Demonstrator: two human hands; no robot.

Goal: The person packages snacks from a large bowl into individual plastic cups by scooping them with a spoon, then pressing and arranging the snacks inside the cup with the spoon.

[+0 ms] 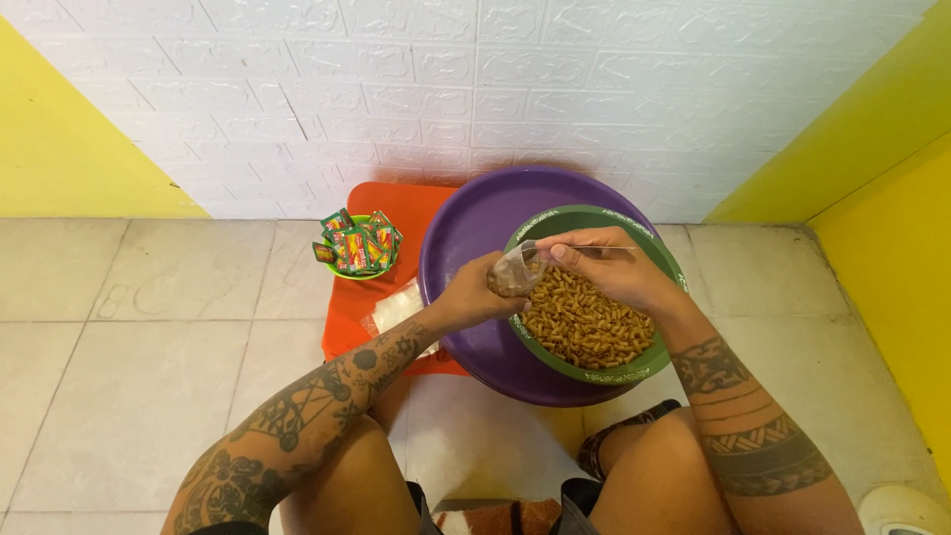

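Left hand (474,293) grips a small clear plastic bag (515,269), fingers wrapped round it, holding it just over the near rim of the green bowl (666,260). Right hand (609,267) is pinched shut on a thin metal spoon handle (606,249), tip at the bag's mouth. Brown spiral snacks (586,327) fill the bowl, which sits inside a big purple basin (474,230). Off to the left, a small green dish of colourful sachets (359,244) rests on an orange tray (401,210), with more clear bags (396,309) lying beside the basin.

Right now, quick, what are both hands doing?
Left hand: closed around a small clear bag.
Right hand: closed on a spoon at the bag.
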